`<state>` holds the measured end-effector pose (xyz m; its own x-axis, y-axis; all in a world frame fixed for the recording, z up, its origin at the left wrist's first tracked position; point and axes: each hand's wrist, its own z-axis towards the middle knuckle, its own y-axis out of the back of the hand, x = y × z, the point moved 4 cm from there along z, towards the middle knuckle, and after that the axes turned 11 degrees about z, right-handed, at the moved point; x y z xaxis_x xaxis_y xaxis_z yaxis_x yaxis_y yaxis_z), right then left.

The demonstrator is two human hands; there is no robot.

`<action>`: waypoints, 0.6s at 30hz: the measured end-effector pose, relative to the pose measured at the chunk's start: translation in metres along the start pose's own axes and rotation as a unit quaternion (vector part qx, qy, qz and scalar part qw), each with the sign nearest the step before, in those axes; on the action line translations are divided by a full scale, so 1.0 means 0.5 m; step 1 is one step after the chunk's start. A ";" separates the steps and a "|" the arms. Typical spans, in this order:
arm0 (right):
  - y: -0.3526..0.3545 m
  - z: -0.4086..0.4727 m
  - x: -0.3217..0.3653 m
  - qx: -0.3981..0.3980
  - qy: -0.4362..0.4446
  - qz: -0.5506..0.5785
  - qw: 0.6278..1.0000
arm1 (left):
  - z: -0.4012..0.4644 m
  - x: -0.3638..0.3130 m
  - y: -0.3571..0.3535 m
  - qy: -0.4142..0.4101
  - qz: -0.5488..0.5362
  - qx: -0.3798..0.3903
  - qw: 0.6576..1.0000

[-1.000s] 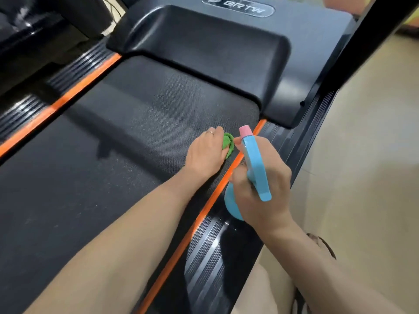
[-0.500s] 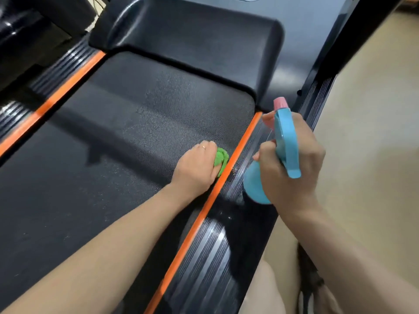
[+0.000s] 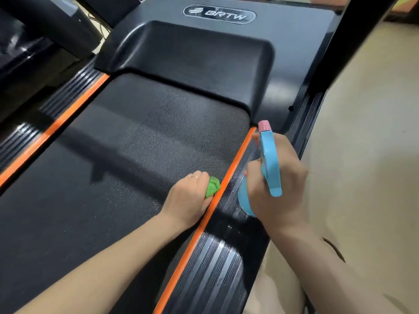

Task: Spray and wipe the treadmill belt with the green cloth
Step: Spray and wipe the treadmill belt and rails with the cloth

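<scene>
Head view: left hand presses green cloth on belt, right hand grips spray bottle

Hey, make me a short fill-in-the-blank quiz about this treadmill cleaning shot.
1. The left hand presses a ____ cloth onto the treadmill belt.
2. The right hand grips a blue spray bottle with a ____ nozzle tip.
3. The stripe beside the cloth is ____.

Missing words: green; pink; orange

left hand gripping green cloth, treadmill belt
</scene>
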<state>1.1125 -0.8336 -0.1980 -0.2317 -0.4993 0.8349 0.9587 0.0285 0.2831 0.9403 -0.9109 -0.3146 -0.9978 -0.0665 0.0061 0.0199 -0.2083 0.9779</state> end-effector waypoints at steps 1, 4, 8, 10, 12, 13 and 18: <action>0.001 0.000 0.001 -0.004 0.001 -0.003 1.000 | 0.017 -0.003 -0.003 -0.002 -0.002 -0.008 1.000; -0.002 -0.002 0.001 -0.011 0.010 -0.014 1.000 | 0.104 -0.012 -0.015 0.030 -0.030 0.048 0.998; -0.003 0.002 0.005 -0.016 0.018 0.007 1.000 | 0.217 -0.011 -0.029 0.089 -0.011 0.060 0.994; 0.000 0.007 0.015 0.009 0.027 0.038 0.999 | 0.247 -0.016 -0.024 0.114 0.017 0.073 0.991; 0.007 0.018 0.019 0.046 -0.032 0.055 0.997 | 0.229 -0.020 -0.011 0.124 0.022 0.077 0.989; 0.014 0.022 0.015 0.063 -0.073 0.041 0.994 | 0.198 -0.022 -0.001 0.120 0.018 0.083 0.989; 0.063 0.021 -0.002 0.177 -0.170 -0.047 0.968 | -0.025 -0.014 0.034 0.104 -0.023 0.070 0.992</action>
<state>1.1414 -0.8230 -0.1847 -0.4145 -0.2025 0.8872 0.8273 0.3222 0.4601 0.9484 -0.9261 -0.3005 -0.9622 -0.2637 -0.0681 -0.0488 -0.0791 0.9957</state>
